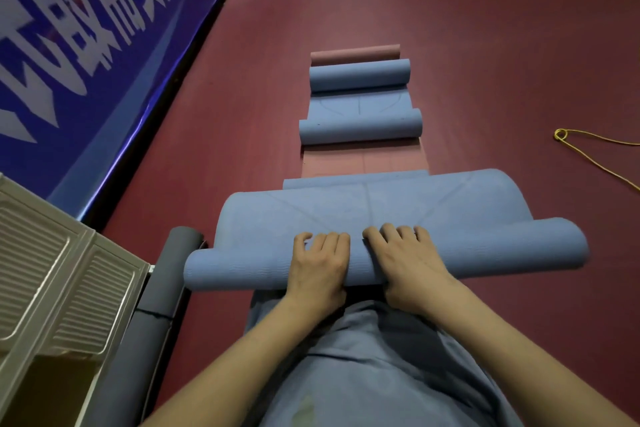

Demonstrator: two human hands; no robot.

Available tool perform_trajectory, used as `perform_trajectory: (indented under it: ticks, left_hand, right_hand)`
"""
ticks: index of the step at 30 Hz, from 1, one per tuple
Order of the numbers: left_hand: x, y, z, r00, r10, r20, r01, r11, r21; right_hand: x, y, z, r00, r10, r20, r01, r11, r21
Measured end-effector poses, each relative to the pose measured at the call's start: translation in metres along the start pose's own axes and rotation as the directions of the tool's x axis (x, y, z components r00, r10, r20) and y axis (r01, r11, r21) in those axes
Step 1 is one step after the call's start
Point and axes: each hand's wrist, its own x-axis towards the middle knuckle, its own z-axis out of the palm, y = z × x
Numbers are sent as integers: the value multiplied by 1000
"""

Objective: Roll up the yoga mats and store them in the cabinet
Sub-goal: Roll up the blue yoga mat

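Note:
A blue yoga mat lies across the floor right in front of me, its near end wound into a roll and the rest bulging up behind. My left hand and my right hand press side by side on the middle of that roll, fingers curled over its top. Beyond it a pink mat lies flat. Further off are two blue rolls and a pink roll. The white cabinet with slatted doors stands at the lower left.
Two dark grey rolled mats lean beside the cabinet. A blue banner wall runs along the left. A yellow cord lies on the red floor at the right. My blue shirt fills the bottom centre.

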Motion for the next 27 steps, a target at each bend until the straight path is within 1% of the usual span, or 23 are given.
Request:
perform_trajectory:
  ticks: [2,3,6,8,10,14,18,21,22,23,25,27]
  left_hand:
    - [17,-7,-13,986,17,165,-16,1000,-9]
    - [29,-10,-20,968,26,251,-20,999,-26]
    - [63,-23,-35,887,47,459,-7,996,-89]
    - [75,-27,-40,847,49,529,4,995,-99]
    - [71,-27,-43,852,64,520,-16,995,-96]
    - [40,-15,-48,894,92,438,-70,995,-66]
    - [7,3,-55,915,98,393,-88,995,-42]
    - [-21,15,-47,932,91,352,-73,995,-64]
    - [-27,17,-41,943,66,325,-47,997,-66]
    - [-31,17,-34,954,33,298,-14,998,-68]
    - [-31,15,-25,976,-33,214,53,995,-90]
    - [-25,14,-24,993,-77,93,89,987,-132]
  right_hand:
    - [2,0,9,999,-3,-35,2,999,-53]
    - [6,3,12,999,5,-49,-9,997,-71]
    - [21,6,3,997,47,-63,-49,998,-30]
    - [32,4,-7,997,73,-27,-73,997,-12]
    - [33,0,-13,996,87,-5,-87,996,-7]
    - [8,-9,3,990,95,-103,-99,995,-33]
    - [-28,-16,25,968,69,-242,-68,998,12]
    - [-51,-22,37,958,70,-278,-65,997,30]
    - [-51,-23,36,961,74,-267,-69,997,29]
    - [-48,-24,32,971,74,-226,-68,997,34]
    - [-34,-22,13,996,64,-65,-64,998,8]
    - [-14,-16,-7,993,23,115,-24,1000,5]
